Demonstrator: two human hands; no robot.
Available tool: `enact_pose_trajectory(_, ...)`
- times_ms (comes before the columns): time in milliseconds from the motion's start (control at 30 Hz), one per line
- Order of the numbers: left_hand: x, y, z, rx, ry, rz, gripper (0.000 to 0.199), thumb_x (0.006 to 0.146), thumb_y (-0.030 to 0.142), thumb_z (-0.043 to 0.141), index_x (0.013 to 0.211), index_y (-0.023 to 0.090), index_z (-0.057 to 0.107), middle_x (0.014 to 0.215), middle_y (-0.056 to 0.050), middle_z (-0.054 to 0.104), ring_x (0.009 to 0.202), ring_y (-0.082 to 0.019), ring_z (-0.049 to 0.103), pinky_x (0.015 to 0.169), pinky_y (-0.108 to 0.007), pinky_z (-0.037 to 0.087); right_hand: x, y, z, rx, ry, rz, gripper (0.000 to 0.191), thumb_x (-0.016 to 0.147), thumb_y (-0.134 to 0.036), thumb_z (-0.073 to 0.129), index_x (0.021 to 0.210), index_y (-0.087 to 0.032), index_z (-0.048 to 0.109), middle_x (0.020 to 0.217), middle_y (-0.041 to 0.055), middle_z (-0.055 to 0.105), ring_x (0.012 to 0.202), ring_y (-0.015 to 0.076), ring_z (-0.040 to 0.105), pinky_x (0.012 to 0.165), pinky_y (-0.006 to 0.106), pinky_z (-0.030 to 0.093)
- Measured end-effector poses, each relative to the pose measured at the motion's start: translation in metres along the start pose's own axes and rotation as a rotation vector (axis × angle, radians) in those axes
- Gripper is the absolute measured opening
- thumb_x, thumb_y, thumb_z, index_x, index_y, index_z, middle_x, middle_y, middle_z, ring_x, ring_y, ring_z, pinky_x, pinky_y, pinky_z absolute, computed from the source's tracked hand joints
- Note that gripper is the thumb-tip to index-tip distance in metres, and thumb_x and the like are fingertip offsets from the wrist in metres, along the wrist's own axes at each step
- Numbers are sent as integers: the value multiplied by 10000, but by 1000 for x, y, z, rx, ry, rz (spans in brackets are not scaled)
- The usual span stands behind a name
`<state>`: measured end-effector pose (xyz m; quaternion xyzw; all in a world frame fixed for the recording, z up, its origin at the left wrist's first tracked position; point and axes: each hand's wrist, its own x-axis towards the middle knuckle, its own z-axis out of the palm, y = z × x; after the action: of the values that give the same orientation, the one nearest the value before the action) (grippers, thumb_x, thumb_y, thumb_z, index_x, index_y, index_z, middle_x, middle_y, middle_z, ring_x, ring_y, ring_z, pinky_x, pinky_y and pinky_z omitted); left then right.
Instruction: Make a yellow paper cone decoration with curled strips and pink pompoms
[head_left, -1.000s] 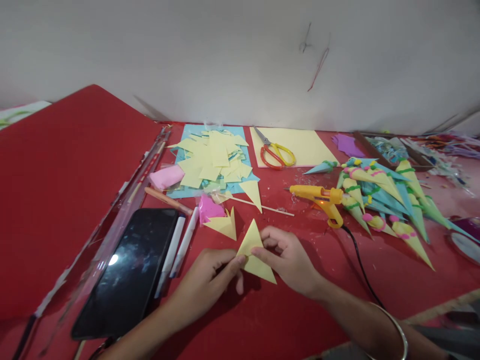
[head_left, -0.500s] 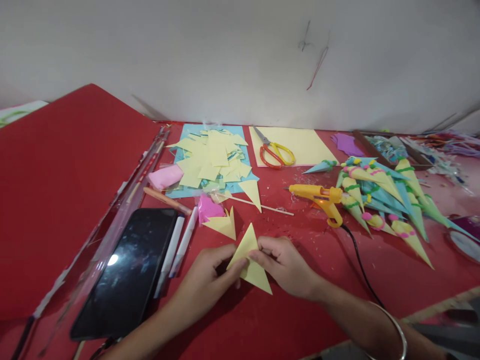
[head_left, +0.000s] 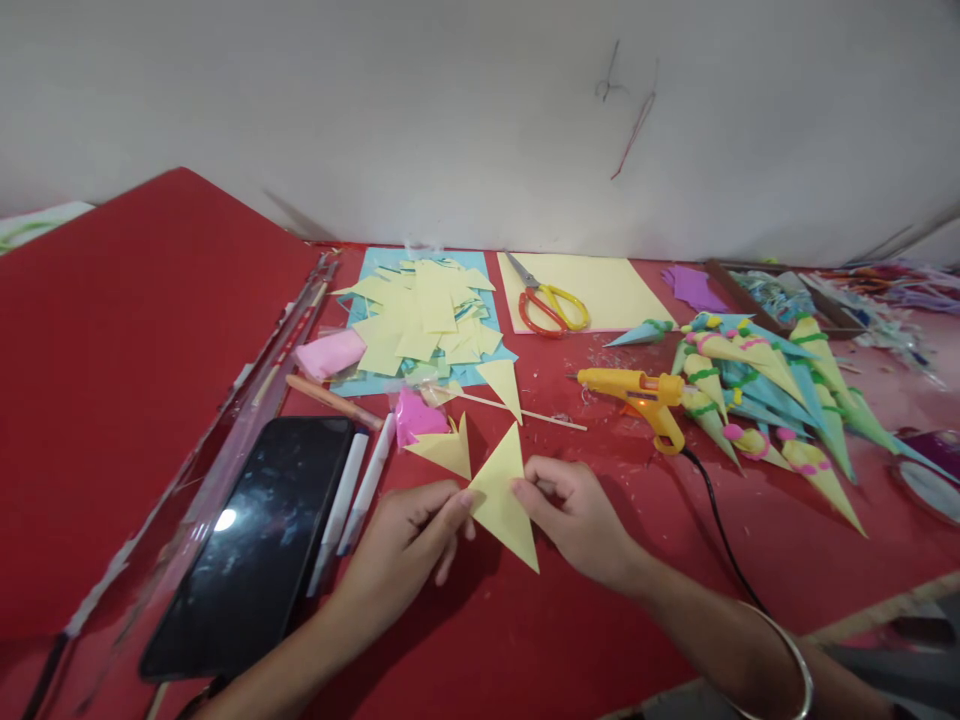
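Pinching away in the head view: the left hand (head_left: 409, 530) has its fingers narrow on the left corner of a pale yellow paper piece (head_left: 499, 495), while the right hand (head_left: 577, 520) grips the right edge, fingers curled. The paper sits between them, over the red surface (head_left: 585, 650). Looks like a folding step; next seems to call for light, even pressure along the edges. Both forearms angle inward.

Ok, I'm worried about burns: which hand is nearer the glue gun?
Right. The right hand is on the near side of the glue gun, apart from it; the left hand is farther, across the yellow paper.
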<state>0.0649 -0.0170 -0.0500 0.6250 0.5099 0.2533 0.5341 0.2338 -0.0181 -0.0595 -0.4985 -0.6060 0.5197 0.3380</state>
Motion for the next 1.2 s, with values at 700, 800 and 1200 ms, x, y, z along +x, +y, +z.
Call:
enact_pose_trajectory(700, 0, -1, -1, -60, -100, -2, 350, 809, 363, 383, 541, 164, 488, 495, 47, 437, 470, -82, 397, 456, -182, 299, 0, -1, -5, 63, -79, -388, 179, 734, -160, 608, 898, -216, 656, 818, 26, 594, 732, 122, 570, 646, 220, 437)
enact_pose_trajectory(800, 1, -1, 0, -10, -130, 17, 370, 832, 347, 350, 542, 160, 482, 509, 42, 436, 491, -85, 401, 480, -184, 305, 0, -2, -4, 9, -58, -330, 82, 755, -189, 586, 783, -185, 662, 720, 13, 591, 655, 108, 553, 604, 210, 424)
enact_pose_trajectory(1200, 0, -2, 2, 59, -155, 127, 345, 860, 256, 305, 576, 161, 476, 564, 31, 503, 549, -88, 473, 537, -179, 343, -3, 2, 6, 221, 11, 4, 203, 736, -251, 584, 664, -194, 404, 587, -37, 555, 521, 90, 530, 502, 200, 406)
